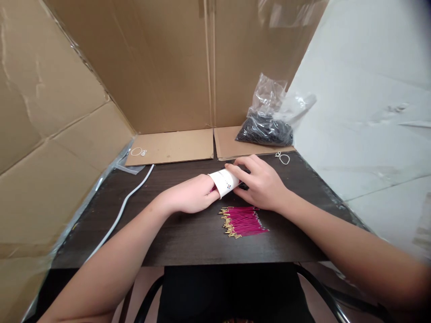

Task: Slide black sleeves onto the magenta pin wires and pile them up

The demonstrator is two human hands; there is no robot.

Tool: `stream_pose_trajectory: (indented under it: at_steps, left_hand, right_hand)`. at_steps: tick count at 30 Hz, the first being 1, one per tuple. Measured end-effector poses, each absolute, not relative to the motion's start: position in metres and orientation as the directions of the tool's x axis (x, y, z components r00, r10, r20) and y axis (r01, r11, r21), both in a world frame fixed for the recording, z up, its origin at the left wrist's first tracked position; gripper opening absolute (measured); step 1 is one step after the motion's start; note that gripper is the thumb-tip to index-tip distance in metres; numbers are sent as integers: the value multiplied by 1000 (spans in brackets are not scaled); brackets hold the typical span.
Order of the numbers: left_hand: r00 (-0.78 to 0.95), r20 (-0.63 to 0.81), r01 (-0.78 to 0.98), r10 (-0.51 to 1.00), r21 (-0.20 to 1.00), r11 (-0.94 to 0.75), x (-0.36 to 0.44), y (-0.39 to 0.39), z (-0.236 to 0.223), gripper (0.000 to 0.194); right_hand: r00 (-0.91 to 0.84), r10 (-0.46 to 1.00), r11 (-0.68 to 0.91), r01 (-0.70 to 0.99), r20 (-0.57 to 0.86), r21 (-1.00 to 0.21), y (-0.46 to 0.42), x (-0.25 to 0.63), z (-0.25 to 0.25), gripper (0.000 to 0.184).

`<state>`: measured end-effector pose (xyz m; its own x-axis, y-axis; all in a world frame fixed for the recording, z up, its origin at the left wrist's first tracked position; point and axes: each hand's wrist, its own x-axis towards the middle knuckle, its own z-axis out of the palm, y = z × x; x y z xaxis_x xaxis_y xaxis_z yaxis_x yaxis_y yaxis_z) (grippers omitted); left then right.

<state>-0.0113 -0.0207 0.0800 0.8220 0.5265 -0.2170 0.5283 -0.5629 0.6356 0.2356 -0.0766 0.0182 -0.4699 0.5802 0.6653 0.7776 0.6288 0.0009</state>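
Observation:
A white paper cup [224, 183] with small dark print lies tilted on its side above the dark table. My left hand [195, 193] reaches into its mouth from the left; the fingers are hidden inside. A bit of magenta shows at the rim beside them. My right hand [261, 183] is closed around the cup's other end, index finger on top and thumb below. Some black pieces [247, 184] show partly under that hand. Closer to me lies a flat row of magenta cords [245, 220] with gold-coloured ends on the left and silvery tips on the right.
A clear plastic bag [266, 128] of black pieces stands at the back right on a cardboard sheet [229, 143]. White rings [284, 159] lie nearby, and another white loop [136, 151] at the left. A white cable [123, 206] crosses the table's left side. Cardboard walls [161, 67] rise behind.

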Motion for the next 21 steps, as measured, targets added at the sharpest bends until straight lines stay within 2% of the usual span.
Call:
stream_pose_trajectory:
  at_steps: [8, 16, 21]
  left_hand:
    - [784, -160, 523, 600, 690, -500, -13, -19, 78, 26]
    - [717, -59, 456, 694, 793, -404, -18, -19, 81, 32]
    - [657, 73, 321, 750, 873, -366, -20, -17, 81, 34]
  right_hand:
    - [-420, 585, 631, 773, 694, -64, -77, 236, 18, 49]
    - [-294, 673, 619, 726, 679, -300, -74, 241, 13, 52]
    - [-242, 683, 642, 650, 689, -408, -70, 243, 14, 50]
